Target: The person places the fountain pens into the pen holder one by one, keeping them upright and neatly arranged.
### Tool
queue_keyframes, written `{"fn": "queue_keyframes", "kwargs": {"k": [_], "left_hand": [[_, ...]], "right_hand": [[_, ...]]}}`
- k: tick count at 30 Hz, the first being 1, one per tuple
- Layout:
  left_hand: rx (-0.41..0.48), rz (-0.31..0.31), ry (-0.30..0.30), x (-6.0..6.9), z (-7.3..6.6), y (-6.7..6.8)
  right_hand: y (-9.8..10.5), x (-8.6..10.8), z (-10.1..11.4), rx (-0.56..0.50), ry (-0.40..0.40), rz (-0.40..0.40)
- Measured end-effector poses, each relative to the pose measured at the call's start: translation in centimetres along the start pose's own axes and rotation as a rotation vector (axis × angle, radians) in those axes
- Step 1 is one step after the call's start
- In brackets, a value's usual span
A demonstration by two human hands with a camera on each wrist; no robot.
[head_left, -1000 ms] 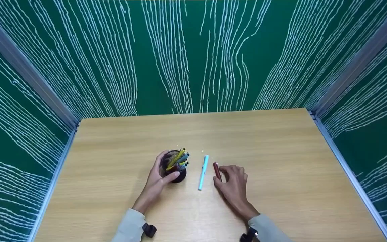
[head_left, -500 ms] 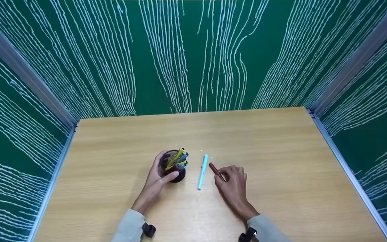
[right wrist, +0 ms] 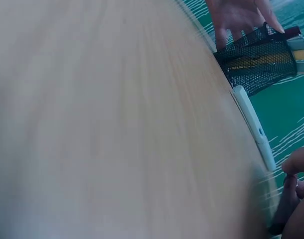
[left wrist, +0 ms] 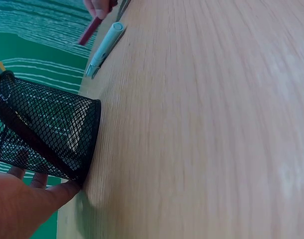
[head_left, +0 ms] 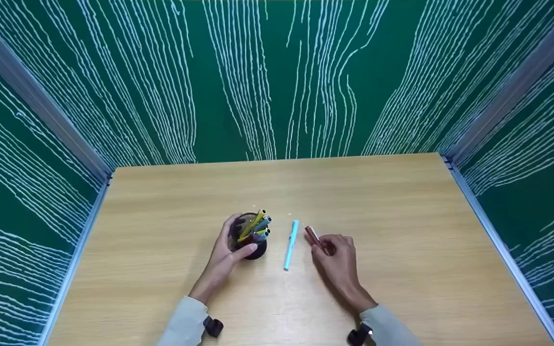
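A black mesh pen cup (head_left: 258, 252) stands on the table, with several yellow, blue and dark red pens leaning out of its top. My left hand (head_left: 226, 255) holds it from the left, thumb across the near side and fingers behind. Between thumb and fingertips, my right hand (head_left: 339, 257) pinches a dark red pen (head_left: 311, 233). In the left wrist view this red pen (left wrist: 89, 31) looks raised off the tabletop. Midway between both hands a light blue pen (head_left: 291, 245) lies on the wood. The palm side of the right hand is hidden in the head view.
The light wooden table (head_left: 171, 202) runs back to a green wall (head_left: 238, 96) with white wavy lines. Similar panels and grey metal posts (head_left: 498, 91) border the left and right sides. A few tiny pale specks lie behind the blue pen.
The red pen has turned so its far end points up-left, and it has come up with my right hand, which shifted slightly away and right. My left hand and the cup stay put.
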State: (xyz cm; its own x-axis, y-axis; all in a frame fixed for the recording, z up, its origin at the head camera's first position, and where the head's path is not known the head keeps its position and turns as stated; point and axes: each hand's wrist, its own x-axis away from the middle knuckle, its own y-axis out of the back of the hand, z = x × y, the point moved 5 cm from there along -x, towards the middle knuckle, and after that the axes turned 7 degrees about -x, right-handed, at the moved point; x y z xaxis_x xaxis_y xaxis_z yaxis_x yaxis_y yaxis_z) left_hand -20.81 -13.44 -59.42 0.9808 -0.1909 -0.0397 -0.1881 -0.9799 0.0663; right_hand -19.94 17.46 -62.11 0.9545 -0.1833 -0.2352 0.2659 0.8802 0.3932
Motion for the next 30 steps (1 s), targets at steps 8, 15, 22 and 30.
{"fn": "queue_keyframes", "kwargs": {"k": [8,15,22,30], "left_hand": [[-0.011,-0.006,-0.007,-0.3,-0.2,0.0],[-0.031,-0.005,0.009,-0.4,-0.3,0.0],[-0.026,-0.002,0.016,-0.2,-0.2,0.1],[-0.028,0.003,0.023,-0.1,-0.2,0.0]], "right_hand": [[1.8,-1.4,1.8,-0.071,-0.031,0.011],[3.4,-2.4,3.1,-0.084,-0.023,0.023],[4.8,-2.9,3.9,-0.059,0.006,0.033],[5.9,-3.1,5.1,-0.037,0.049,0.029]]}}
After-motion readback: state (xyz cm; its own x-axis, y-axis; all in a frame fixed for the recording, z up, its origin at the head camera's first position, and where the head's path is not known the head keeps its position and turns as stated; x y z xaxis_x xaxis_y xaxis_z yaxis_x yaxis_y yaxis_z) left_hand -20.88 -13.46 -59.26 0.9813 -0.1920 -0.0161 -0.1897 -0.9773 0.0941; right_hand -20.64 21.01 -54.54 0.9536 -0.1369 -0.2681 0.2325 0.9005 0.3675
